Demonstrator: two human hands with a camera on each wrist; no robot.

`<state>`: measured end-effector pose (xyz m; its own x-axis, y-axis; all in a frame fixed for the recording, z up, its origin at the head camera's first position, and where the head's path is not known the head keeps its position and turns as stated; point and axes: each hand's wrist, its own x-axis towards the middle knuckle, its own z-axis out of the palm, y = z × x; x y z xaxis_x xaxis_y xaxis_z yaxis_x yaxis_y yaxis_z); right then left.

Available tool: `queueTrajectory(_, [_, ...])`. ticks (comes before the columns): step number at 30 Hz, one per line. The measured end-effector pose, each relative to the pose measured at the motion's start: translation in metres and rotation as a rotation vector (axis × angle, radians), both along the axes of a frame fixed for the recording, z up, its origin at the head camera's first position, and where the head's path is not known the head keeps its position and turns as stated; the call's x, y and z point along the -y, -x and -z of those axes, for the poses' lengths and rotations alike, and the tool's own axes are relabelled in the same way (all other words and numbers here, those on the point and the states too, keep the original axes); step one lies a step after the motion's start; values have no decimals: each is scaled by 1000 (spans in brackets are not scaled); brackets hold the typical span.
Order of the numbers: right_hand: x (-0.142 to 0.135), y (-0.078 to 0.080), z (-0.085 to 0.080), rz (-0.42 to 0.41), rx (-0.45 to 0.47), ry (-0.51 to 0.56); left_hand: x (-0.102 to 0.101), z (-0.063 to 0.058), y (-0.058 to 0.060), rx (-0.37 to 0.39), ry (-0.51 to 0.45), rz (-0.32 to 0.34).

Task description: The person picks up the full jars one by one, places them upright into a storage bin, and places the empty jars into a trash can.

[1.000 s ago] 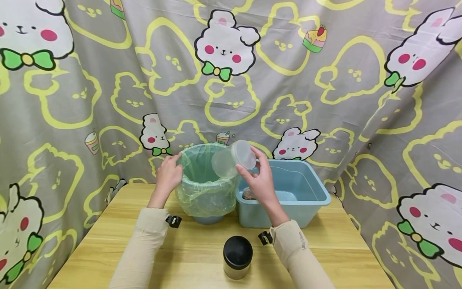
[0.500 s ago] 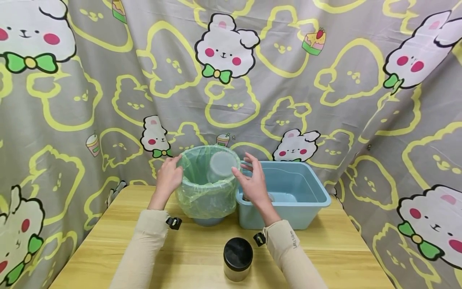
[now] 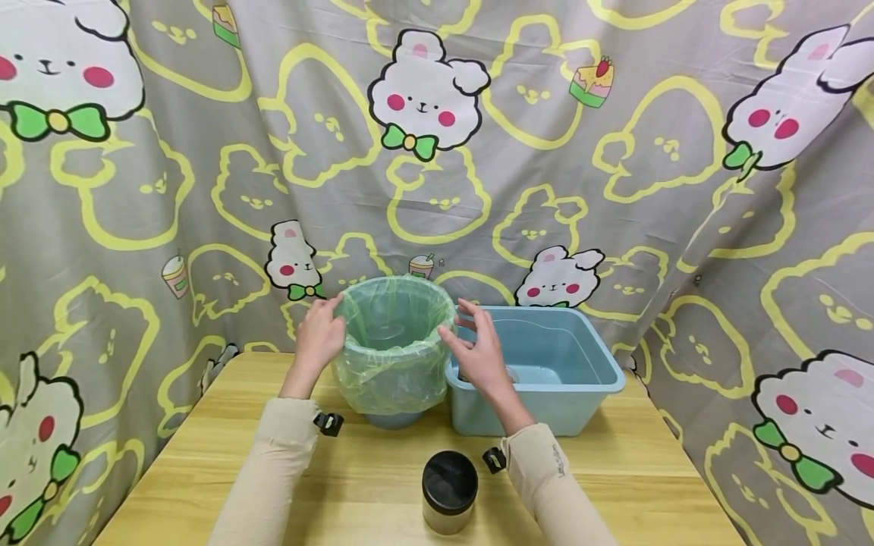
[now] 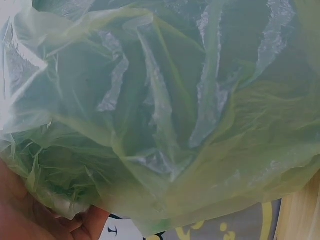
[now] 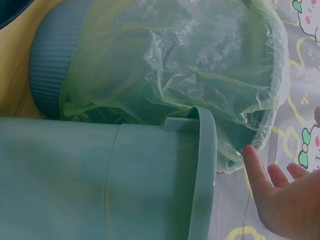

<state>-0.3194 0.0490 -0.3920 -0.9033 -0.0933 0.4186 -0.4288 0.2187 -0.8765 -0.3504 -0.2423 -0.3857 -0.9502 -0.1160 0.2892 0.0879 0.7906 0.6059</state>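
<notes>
A blue trash bin (image 3: 392,418) stands on the table, lined with a translucent green bag (image 3: 389,379) folded over its rim. My left hand (image 3: 319,334) grips the bin's left rim through the bag; in the left wrist view its fingers (image 4: 95,220) curl at the bunched film. A clear plastic container (image 3: 387,331) lies deep inside the bin, faintly visible. My right hand (image 3: 478,345) is beside the right rim, fingers apart and holding nothing. The right wrist view shows its thumb (image 5: 255,167) close to the bag's edge; whether it touches cannot be told.
A light blue rectangular tub (image 3: 573,409) stands right against the bin, with a small clear item (image 3: 512,373) partly hidden by my hand. A black-lidded jar (image 3: 450,489) stands near the table's front. A patterned curtain (image 3: 423,189) hangs behind the wooden table (image 3: 355,485).
My right hand has let go of the clear plastic container, which dropped into the lined bin. That hand moved slightly left and down. The left hand stayed at the rim.
</notes>
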Motion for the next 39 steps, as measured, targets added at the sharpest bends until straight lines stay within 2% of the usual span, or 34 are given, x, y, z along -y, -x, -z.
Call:
queueTrajectory(4, [-8,-4,4,-30,-11,-17,0,0,-1,2,-1,6])
queueTrajectory(10, [-22,-26,9,-132,-67,-82,1,1,-1,-2,-8,17])
queueTrajectory(13, [-29,-39,18,-230,-89,-124,0,0,-1,-6,-10,20])
queueTrajectory(18, [-40,-60,38,-420,-14,-169,1,0,-1,-8,-3,17])
queueTrajectory(24, [-51,-75,63,-565,16,-282,0,-1,-3,-6,4,18])
queueTrajectory(29, [-63,-82,80,-634,46,-412,-1,0,-1,-9,2,23])
queueTrajectory(34, [-68,-81,98,-676,6,-544,0,-1,-1,-14,-2,16])
queueTrajectory(39, [-68,-79,111,-667,-24,-618,1,0,-1,-8,-2,18])
